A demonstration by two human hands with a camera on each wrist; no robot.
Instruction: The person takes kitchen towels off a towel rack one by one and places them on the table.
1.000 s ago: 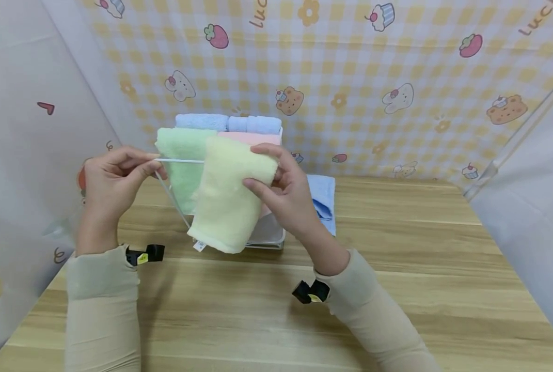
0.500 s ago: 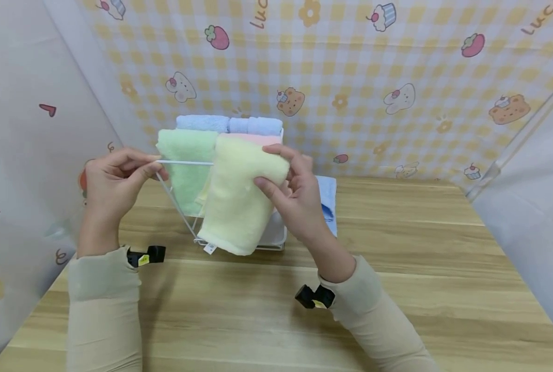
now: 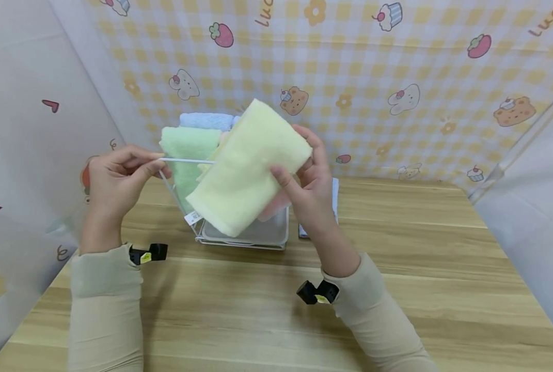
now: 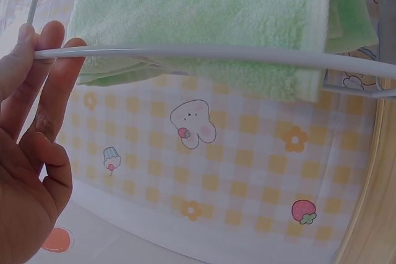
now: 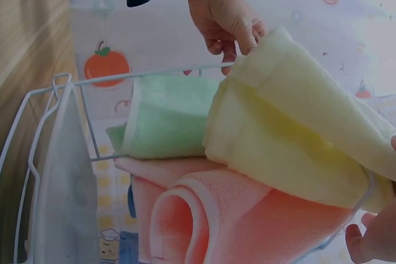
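Note:
My left hand (image 3: 120, 181) pinches the left end of a white wire drying rack's front bar (image 3: 190, 160) between thumb and fingers. My right hand (image 3: 311, 191) grips a folded yellow towel (image 3: 253, 165) by its right side, thumb in front. Tilted, the towel overlaps the bar's right part, and a white tag hangs from its lower left corner. From the right wrist view, its two layers (image 5: 278, 146) spread either side of the bar. Behind it a green towel (image 3: 185, 150) and a pink towel (image 5: 260, 221) drape over the rack, the pink one mostly hidden in the head view.
Blue towels (image 3: 206, 122) hang on the rack's rear bar. A pale tray (image 3: 269, 232) forms the rack's base on the wooden table (image 3: 239, 299). Right of the rack, a folded blue cloth (image 3: 335, 199) lies partly behind my right hand. A checked curtain (image 3: 350, 62) stands behind.
My right hand has moved right and slightly up, swinging the yellow towel into a tilt with its top corner raised. More of the tray shows below. My left hand keeps its pinch on the bar.

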